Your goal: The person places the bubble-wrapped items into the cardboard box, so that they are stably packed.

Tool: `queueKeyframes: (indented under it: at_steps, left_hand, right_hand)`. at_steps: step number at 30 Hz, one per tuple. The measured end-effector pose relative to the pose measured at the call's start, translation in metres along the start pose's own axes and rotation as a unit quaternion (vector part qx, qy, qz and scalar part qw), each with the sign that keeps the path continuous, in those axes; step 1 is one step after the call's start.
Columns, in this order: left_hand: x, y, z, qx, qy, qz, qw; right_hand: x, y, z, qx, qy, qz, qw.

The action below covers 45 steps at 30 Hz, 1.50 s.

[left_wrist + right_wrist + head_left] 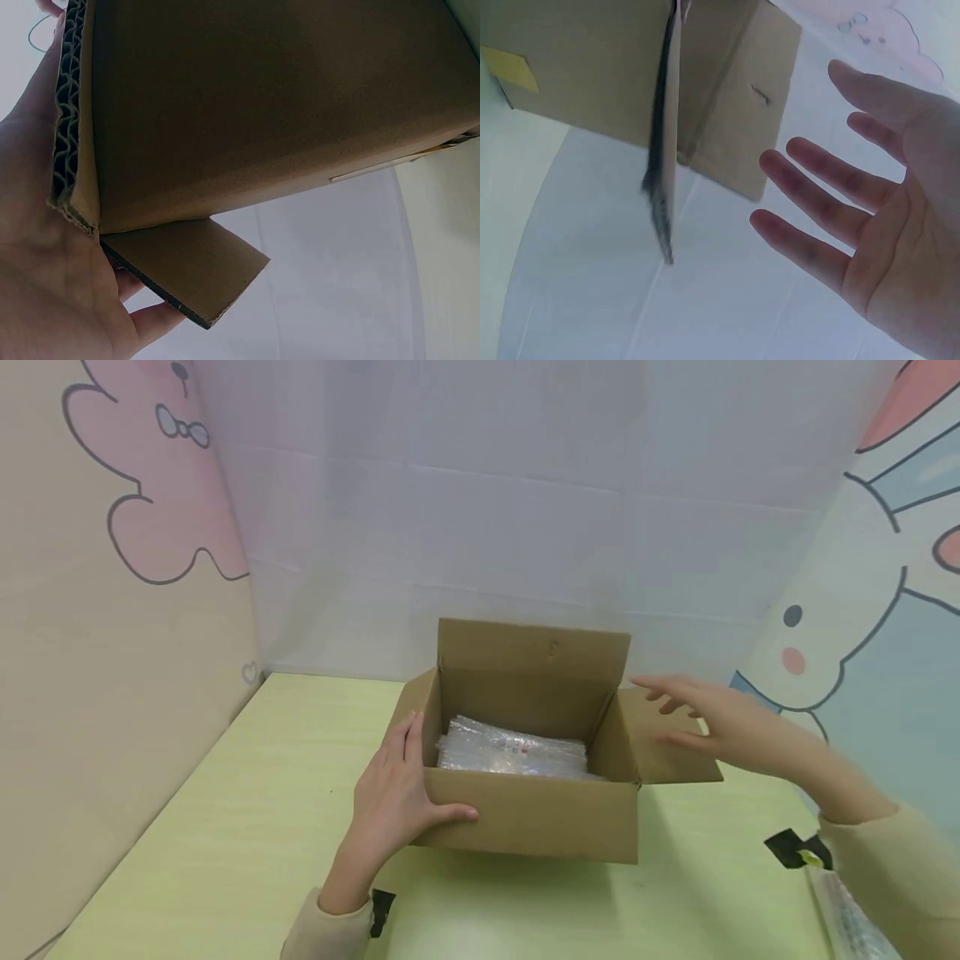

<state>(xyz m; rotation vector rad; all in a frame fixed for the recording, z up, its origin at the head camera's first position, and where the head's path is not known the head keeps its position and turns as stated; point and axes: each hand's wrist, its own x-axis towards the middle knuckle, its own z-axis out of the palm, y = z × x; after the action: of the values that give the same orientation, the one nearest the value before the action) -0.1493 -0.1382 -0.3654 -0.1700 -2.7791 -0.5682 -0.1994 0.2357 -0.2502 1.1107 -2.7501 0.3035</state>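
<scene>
A brown cardboard box (525, 818) stands on the table with its flaps folded outward. Inside it lie clear plastic packages (517, 752), with a small red mark on top. My left hand (393, 793) rests against the near left corner, thumb spread over the front flap and straight fingers along the left flap (411, 702). In the left wrist view, its palm meets the flap edges. My right hand (712, 722) hovers over the right flap (667, 760) with loosely extended fingers. The right wrist view shows that hand (877, 202) apart from the cardboard, holding nothing.
The pale yellow-green table (247, 827) ends at a white curtain (525, 527) behind the box. A clear plastic package (855, 918) lies at the lower right, partly hidden by my sleeve. Cartoon-printed panels (885, 635) flank both sides.
</scene>
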Motion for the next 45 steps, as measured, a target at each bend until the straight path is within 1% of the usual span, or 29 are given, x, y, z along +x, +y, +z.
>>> queueKeyframes:
  at_steps: [2, 5, 8, 11, 13, 15, 18, 22, 26, 29, 30, 33, 37, 39, 42, 43, 45]
  left_hand:
    - [0.0, 0.0, 0.0, -0.002, -0.003, -0.001, 1.0]
    - [0.0, 0.0, 0.0, -0.002, -0.005, -0.001, 1.0]
    - [0.0, 0.0, -0.001, -0.003, -0.007, -0.004, 1.0]
    - [-0.001, -0.001, -0.001, -0.004, -0.007, -0.003, 1.0]
    - [-0.001, -0.001, -0.001, -0.003, -0.006, -0.002, 1.0]
    - [-0.002, -0.001, -0.001, -0.003, -0.005, -0.002, 1.0]
    - [-0.002, -0.002, -0.001, -0.002, -0.005, -0.004, 1.0]
    - [-0.002, -0.004, -0.001, -0.002, -0.004, -0.006, 1.0]
    - [-0.002, -0.005, -0.003, -0.003, -0.002, -0.008, 1.0]
    - [-0.002, -0.006, -0.004, -0.002, -0.003, -0.01, 0.9999]
    - [-0.002, -0.007, -0.004, -0.002, -0.003, -0.011, 0.9999]
    - [-0.002, -0.008, -0.004, -0.001, -0.004, -0.013, 0.9999]
    - [-0.001, -0.008, -0.004, -0.004, -0.005, -0.012, 0.9999]
    - [-0.001, -0.008, -0.004, -0.006, -0.006, -0.012, 0.9999]
    - [-0.001, -0.007, -0.004, -0.007, -0.006, -0.012, 0.9999]
    - [-0.001, -0.007, -0.004, -0.008, -0.006, -0.011, 0.9999]
    - [-0.001, -0.007, -0.004, -0.009, -0.003, -0.009, 0.9999]
  right_hand:
    - [-0.012, 0.007, 0.0, -0.01, 0.03, -0.003, 1.0]
    - [-0.03, 0.016, 0.001, -0.027, 0.056, 0.019, 0.998]
    - [-0.047, 0.023, 0.002, -0.017, 0.05, 0.069, 0.996]
    - [-0.066, 0.032, 0.005, -0.009, 0.042, 0.119, 0.992]
    - [-0.079, 0.038, 0.009, -0.003, 0.041, 0.145, 0.989]
    - [-0.093, 0.044, 0.014, -0.011, 0.043, 0.167, 0.985]
    - [-0.112, 0.051, 0.023, -0.007, 0.038, 0.21, 0.977]
    - [-0.135, 0.06, 0.034, 0.0, 0.001, 0.282, 0.959]
    - [-0.159, 0.073, 0.046, 0.001, -0.031, 0.326, 0.945]
    - [-0.174, 0.082, 0.056, 0.002, -0.056, 0.345, 0.937]
    - [-0.178, 0.085, 0.059, 0.005, -0.073, 0.354, 0.933]
    - [-0.187, 0.093, 0.069, 0.005, -0.107, 0.372, 0.922]
    - [-0.199, 0.1, 0.079, -0.007, -0.136, 0.392, 0.91]
    - [-0.204, 0.103, 0.083, -0.01, -0.15, 0.404, 0.902]
    - [-0.21, 0.108, 0.088, 0.0, -0.177, 0.423, 0.889]
    - [-0.212, 0.11, 0.09, 0.005, -0.185, 0.424, 0.886]
    - [-0.216, 0.114, 0.093, 0.012, -0.19, 0.418, 0.888]
